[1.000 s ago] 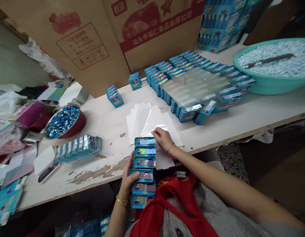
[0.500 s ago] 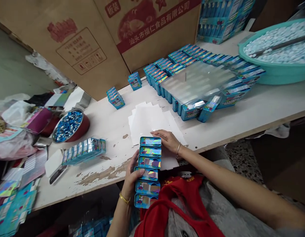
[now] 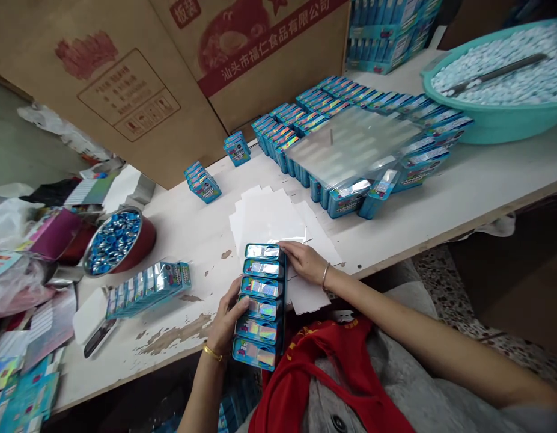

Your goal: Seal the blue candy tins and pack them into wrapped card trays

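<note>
A row of several small blue tins (image 3: 260,304) with shiny holographic tops lies in line at the table's near edge. My left hand (image 3: 225,322) grips the row's left side, thumb on top of a tin. My right hand (image 3: 305,262) presses against the row's far right end, fingers closed on the edge of a clear plastic sheet (image 3: 271,219). That sheet lies atop a fanned pile of white and clear sheets just beyond the tins.
A wrapped pack of blue tins (image 3: 147,288) lies to the left, by a red bowl of blue caps (image 3: 118,237). Many blue tins under a clear film (image 3: 350,150) fill the far right, beside a teal basin of white pellets (image 3: 499,90). Cardboard boxes (image 3: 138,84) stand behind.
My right hand slid from the clear sheet back against the far end of the tin row. The left hand kept its grip, and the row shifted slightly with the camera's move.
</note>
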The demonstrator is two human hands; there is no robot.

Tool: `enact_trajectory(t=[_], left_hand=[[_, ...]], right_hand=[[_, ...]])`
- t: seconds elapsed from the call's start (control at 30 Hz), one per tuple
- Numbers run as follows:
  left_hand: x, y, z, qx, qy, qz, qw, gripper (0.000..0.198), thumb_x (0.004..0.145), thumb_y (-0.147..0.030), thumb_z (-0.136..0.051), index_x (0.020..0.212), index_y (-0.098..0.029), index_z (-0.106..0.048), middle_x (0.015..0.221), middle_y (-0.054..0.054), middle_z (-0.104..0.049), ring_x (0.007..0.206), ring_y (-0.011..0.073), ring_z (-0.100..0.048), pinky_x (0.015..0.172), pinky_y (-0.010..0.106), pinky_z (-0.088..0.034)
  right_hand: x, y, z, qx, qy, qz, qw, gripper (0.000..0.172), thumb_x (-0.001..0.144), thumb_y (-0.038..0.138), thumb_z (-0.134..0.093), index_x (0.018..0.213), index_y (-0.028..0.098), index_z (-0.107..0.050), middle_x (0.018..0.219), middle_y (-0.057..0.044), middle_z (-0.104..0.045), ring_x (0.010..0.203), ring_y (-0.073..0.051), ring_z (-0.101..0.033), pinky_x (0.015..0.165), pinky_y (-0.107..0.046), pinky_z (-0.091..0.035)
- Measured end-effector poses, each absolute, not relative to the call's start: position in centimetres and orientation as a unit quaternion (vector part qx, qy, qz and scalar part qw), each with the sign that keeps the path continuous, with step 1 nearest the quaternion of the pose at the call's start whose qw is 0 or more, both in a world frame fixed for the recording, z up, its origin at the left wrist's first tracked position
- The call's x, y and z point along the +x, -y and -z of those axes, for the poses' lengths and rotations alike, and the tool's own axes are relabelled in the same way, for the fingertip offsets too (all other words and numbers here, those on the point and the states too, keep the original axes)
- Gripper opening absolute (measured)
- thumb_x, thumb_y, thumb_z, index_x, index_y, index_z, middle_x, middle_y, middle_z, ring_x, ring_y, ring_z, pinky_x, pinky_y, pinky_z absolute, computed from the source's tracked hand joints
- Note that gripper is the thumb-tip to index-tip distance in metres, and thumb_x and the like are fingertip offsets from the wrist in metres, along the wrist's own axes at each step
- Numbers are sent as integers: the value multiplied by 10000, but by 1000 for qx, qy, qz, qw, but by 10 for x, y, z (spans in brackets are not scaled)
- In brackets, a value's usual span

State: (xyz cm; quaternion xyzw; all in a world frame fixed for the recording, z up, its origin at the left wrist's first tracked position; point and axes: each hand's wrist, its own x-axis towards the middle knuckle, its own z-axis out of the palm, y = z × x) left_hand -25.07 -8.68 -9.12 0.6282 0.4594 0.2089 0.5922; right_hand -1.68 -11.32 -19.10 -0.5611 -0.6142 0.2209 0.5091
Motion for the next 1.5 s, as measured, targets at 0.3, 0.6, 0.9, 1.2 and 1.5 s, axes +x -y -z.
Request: enact_trajectory(t=[0.3, 0.6, 0.9, 1.2, 1.5], left_hand=[[-220, 5, 106, 912, -377, -112, 112, 387, 810, -287, -585, 1194, -234, -588, 1195, 118, -575, 1077, 296, -478, 878, 418, -326], [-198, -14, 98, 915, -356, -170, 88, 181, 812, -288, -548, 660, -192, -532, 652, 10, -573, 677, 165, -503, 720, 324, -311], [-196, -33, 80, 851, -367, -29, 374, 172, 692, -283, -534, 590, -154, -584, 532, -24, -523, 543, 109, -457, 556, 243, -342], [-190, -12, 65, 940, -322, -70, 88, 265, 777, -229, -512, 529, -159, -570, 549, 42, -569, 578, 149, -500, 628, 303, -317], [-202, -9, 73, 925, -339, -116, 129, 364, 848, -294, -500, 509, -166, -532, 520, 5, -505, 528, 107, -407, 584, 276, -254]], right_hand=[[-20, 116, 169, -672, 625, -83, 389, 181, 847, 110, -430, 844, 190, -592, 901, -103, -607, 899, -249, -540, 796, -411, -476], [-28, 113, 137, -695, 570, 16, 437, 171, 922, 222, -416, 774, 226, -502, 783, -58, -554, 789, -213, -510, 729, -329, -412], [-32, 126, 121, -690, 567, -33, 449, 140, 861, 174, -478, 740, 213, -536, 762, -31, -586, 750, -173, -566, 702, -286, -440], [-35, 127, 110, -708, 554, -58, 433, 155, 823, 134, -480, 694, 207, -526, 715, -25, -555, 657, -156, -541, 626, -279, -437], [-42, 129, 110, -696, 586, 0, 416, 177, 864, 108, -436, 769, 208, -547, 737, -38, -556, 727, -178, -551, 668, -302, -456]])
